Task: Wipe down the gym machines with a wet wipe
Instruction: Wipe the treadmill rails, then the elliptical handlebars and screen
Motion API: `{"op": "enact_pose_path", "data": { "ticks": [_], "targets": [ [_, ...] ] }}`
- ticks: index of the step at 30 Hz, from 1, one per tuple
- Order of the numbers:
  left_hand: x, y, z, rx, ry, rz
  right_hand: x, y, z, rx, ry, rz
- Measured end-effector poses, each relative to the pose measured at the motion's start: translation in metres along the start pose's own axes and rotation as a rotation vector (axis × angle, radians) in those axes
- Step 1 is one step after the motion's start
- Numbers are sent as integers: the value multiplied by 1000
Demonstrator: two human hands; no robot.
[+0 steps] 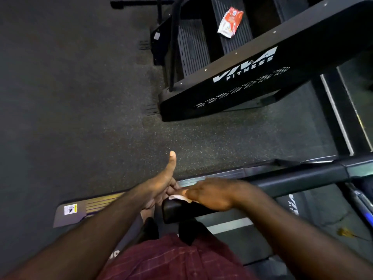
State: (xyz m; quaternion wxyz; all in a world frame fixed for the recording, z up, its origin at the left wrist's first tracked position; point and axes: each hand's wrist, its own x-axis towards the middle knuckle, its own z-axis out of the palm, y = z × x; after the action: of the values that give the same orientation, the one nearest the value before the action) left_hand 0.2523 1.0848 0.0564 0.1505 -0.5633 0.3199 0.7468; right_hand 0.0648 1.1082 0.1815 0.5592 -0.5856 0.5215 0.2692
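Note:
A black padded handrail point(292, 178) of a treadmill runs from lower centre to the right edge. My right hand point(212, 196) lies over its near end and presses a white wet wipe point(177, 197) against the rail; only a small edge of the wipe shows under the fingers. My left hand point(161, 184) is beside the rail's end with the thumb pointing up; its fingers curl downward toward the wipe, and whether they pinch it is hidden.
A black stair-climber machine point(232, 81) marked with a fitness logo stands ahead on the speckled rubber floor point(80, 98). An orange-and-white wipe packet point(231, 22) lies on one of its steps. The treadmill's side rail with a warning sticker point(70, 209) is at lower left.

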Motion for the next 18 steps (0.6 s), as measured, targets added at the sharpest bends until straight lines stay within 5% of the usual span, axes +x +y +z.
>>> {"op": "enact_pose_path", "data": {
  "ticks": [6,11,18],
  "targets": [
    [7,29,23,332,-2,-6,-10,74,-22,23,-17,336],
    [10,50,44,442,-102,27,-36,68,-21,4,-40,115],
    [21,84,85,534,-213,39,-49,138,-35,-5,37,409]
  ]
}}
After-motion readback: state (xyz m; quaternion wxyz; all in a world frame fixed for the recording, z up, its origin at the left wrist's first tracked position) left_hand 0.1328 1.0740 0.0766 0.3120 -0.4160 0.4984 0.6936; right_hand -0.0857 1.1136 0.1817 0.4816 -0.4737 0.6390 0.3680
